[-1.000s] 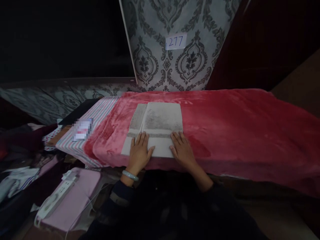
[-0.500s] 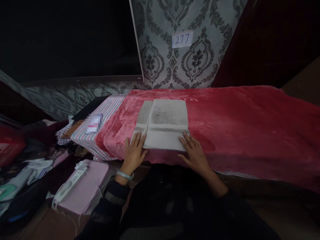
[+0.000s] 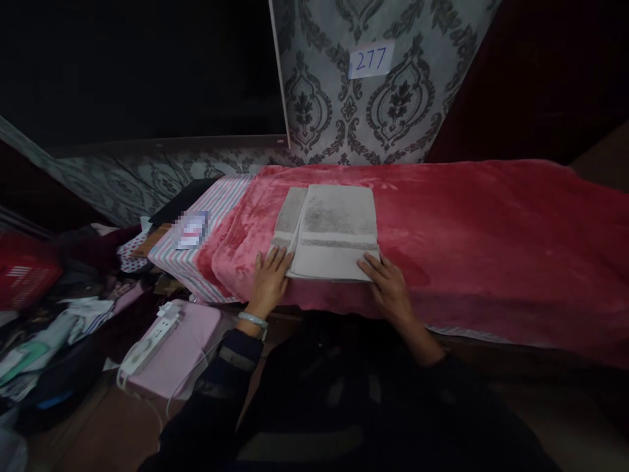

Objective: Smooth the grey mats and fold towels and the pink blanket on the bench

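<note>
A folded grey-and-white towel (image 3: 339, 213), crossed by a pale band, lies on the red plush blanket (image 3: 481, 236). Part of it sticks out as a narrower flap on the left. My left hand (image 3: 271, 275), with a pale bangle at the wrist, rests its outstretched fingers on the near left corner. At the near right corner, the fingers of my right hand (image 3: 390, 286) lie over the towel's edge; its thumb is hard to make out. Both hands are open against the cloth.
A striped cloth (image 3: 216, 206) with a blurred packet (image 3: 191, 229) lies left of the blanket. Lower left, a power strip (image 3: 151, 341) with cords rests on a pink box (image 3: 171, 360). Piled clothes (image 3: 73, 321) and a red basket (image 3: 27, 269) are further left; a large dark screen (image 3: 142, 72) stands behind.
The view has shifted slightly, so everything sits a little higher and further right. My hands stay at the towel's near corners; the right thumb shows less than before.
</note>
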The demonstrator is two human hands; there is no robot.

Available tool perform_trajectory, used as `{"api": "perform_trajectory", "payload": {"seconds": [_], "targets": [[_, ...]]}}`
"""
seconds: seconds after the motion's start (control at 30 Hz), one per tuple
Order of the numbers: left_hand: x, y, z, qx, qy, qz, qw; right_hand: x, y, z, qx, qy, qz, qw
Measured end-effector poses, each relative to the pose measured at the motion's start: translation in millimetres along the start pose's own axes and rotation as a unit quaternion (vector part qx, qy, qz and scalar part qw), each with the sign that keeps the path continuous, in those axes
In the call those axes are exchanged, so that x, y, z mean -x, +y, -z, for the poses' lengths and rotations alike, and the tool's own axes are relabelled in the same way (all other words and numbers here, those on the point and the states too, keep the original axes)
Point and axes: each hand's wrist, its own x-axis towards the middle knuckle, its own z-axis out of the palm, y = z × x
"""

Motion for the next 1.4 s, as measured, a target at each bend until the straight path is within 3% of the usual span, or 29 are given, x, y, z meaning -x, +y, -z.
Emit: {"api": "perform_trajectory", "payload": {"seconds": [0.13,0.27,0.37,0.53,0.77,0.87,1.0,1.23,1.4], "targets": [[0,-4,-4,0.019,0.021,-0.010,1.000,-3,2,1,-0.062,0.056,0.027,0.996],[4,-5,-8,0.045,0.034,-0.006,0.998,2,0,6,-0.095,0.029,0.021,0.995],[8,-5,-12,0.067,0.056,0.028,0.996,9,1,14,-0.149,0.030,-0.052,0.987],[12,-3,-14,0.077,0.088,0.051,0.992,-4,15,24,-0.235,0.052,-0.234,0.942],[11,-5,-8,0.087,0.083,0.041,0.992,-48,13,34,-0.071,-0.098,-0.333,0.935],[10,-7,-9,0.091,0.088,0.036,0.991,-58,5,36,-0.012,-0.128,-0.339,0.932],[8,-3,-14,0.097,0.105,0.049,0.988,-65,-5,35,0.005,-0.135,-0.325,0.936],[8,3,-13,0.101,0.097,0.067,0.988,-67,-4,43,-0.064,-0.119,-0.346,0.928],[9,3,-9,0.108,0.085,0.077,0.988,-60,1,43,-0.015,-0.145,-0.358,0.922]]}}
